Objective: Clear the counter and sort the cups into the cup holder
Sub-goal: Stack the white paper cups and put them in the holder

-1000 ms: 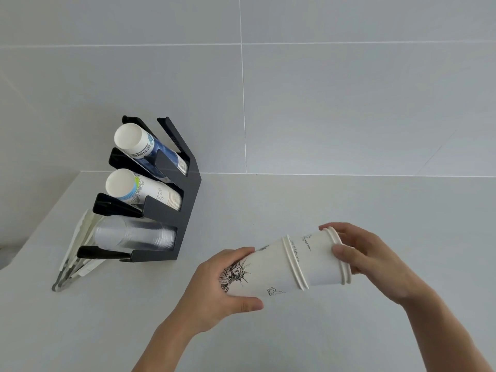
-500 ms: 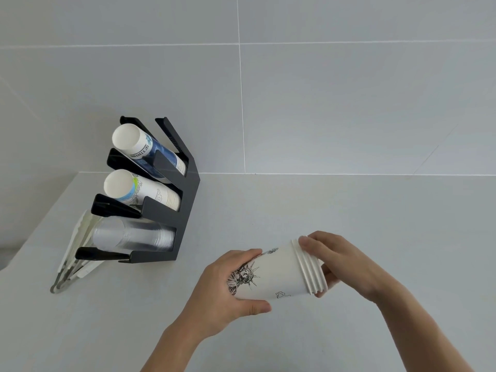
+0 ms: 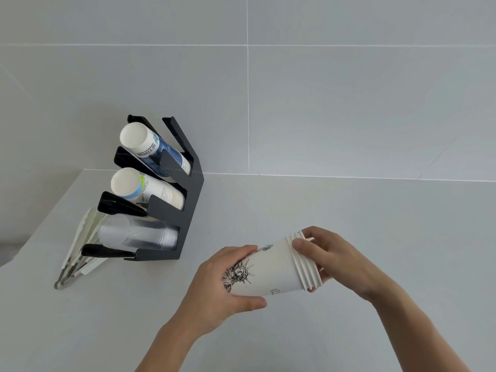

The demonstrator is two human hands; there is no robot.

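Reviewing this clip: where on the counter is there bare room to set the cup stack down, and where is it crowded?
Bare counter runs from the black cup holder rightward along the wall, and in front of the holder at the near left. Crowded: the left end, where flat white lids lean beside the holder. Left hand and right hand hold the stack.

Premises are presenting as a café or drinks-service area. A black tiered cup holder (image 3: 188, 200), standing on the pale counter (image 3: 349, 224) left of the hands, is stocking stacked disposable cups (image 3: 150, 189); grey tiled wall (image 3: 349, 103) beyond.
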